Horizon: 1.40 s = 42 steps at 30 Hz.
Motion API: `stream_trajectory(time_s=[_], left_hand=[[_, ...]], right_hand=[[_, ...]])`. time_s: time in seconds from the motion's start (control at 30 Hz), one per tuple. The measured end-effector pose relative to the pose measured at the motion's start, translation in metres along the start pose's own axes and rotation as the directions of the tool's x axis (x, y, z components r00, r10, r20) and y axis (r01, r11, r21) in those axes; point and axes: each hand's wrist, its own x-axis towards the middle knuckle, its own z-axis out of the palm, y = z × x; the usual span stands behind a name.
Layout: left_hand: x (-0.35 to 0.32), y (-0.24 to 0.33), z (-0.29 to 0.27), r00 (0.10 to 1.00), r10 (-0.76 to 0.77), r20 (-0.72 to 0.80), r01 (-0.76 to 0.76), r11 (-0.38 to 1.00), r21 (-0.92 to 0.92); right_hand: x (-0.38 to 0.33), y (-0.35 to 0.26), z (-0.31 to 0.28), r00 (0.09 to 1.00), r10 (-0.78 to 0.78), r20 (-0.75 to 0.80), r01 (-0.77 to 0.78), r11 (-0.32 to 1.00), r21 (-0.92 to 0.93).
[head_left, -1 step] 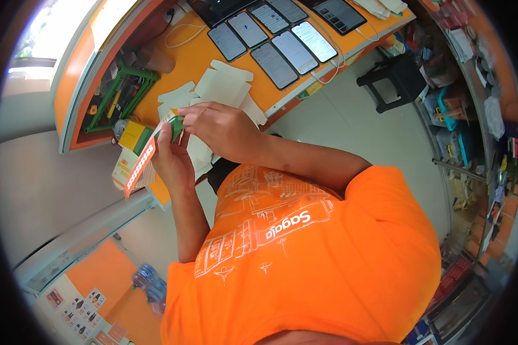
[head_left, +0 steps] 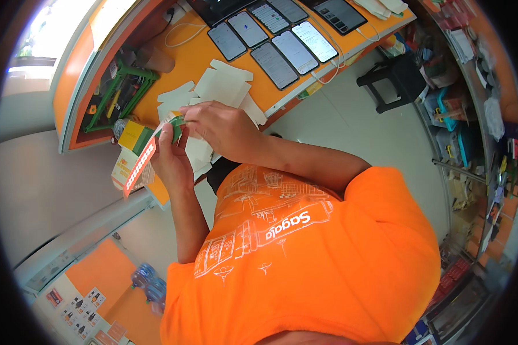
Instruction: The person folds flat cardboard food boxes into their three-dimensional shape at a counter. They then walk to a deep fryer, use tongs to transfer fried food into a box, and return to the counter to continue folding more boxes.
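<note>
My left hand [head_left: 171, 160] is closed around a small cardboard carton [head_left: 140, 165], thumb on its near side. This carton has an orange-red strip with a row of white marks and a green end, and it is tilted. At that green end, the fingertips of my right hand [head_left: 227, 131] are pinched together; whether they grip a flap or only touch the edge is hard to see. Just beyond the carton sits a yellow and green box [head_left: 133, 137]. Unfolded white cartons [head_left: 224, 83] lie on the orange desk [head_left: 184, 49] past my hands, partly covered by them.
Several phones [head_left: 275, 64] lie in rows on the desk with white cables [head_left: 341, 54], beside a tablet-like screen [head_left: 336, 16]. A green rack of tools [head_left: 126, 95] stands at the left. On the right are a black stool [head_left: 394, 80] and crowded shelves [head_left: 457, 126].
My right fingertips have shifted very slightly to the right at the carton's green end. Everything else stays as it was.
</note>
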Motion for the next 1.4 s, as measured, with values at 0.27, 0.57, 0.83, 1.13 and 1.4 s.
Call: stream_trajectory(time_s=[0.27, 0.57, 0.83, 1.13, 1.4], left_hand=[[-0.018, -0.011, 0.008, 0.906, 0.423, -0.005, -0.318, 0.69, 0.651], [-0.005, -0.013, -0.002, 0.797, 0.574, 0.189, -0.487, 0.424, 0.763], [-0.01, -0.018, -0.029, 0.855, 0.414, 0.313, -0.389, 0.113, 0.914], [0.006, -0.013, -0.053, 0.961, 0.274, -0.02, -0.109, 0.446, 0.888], [0.018, -0.02, -0.049, 0.987, 0.16, -0.017, -0.104, 0.717, 0.689]], right_hand=[[0.004, 0.001, 0.0, 0.922, 0.353, 0.159, -0.387, 0.827, 0.409], [0.022, 0.005, -0.008, 0.836, 0.496, 0.234, -0.542, 0.681, 0.492], [0.02, 0.019, 0.011, 0.934, 0.327, 0.146, -0.358, 0.841, 0.407], [0.029, 0.033, 0.019, 0.871, 0.431, 0.235, -0.487, 0.697, 0.527], [0.038, 0.048, 0.026, 0.885, 0.32, 0.339, -0.445, 0.798, 0.408]])
